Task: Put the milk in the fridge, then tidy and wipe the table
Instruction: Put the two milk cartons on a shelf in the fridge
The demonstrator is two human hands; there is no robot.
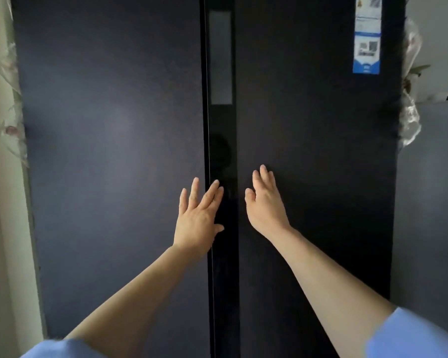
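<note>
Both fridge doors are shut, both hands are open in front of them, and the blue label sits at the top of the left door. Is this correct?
Not quite. In the head view the blue label sits at the top of the right door, not the left. The rest holds.

left hand [197,220] left of seam, right hand [265,205] right
</note>
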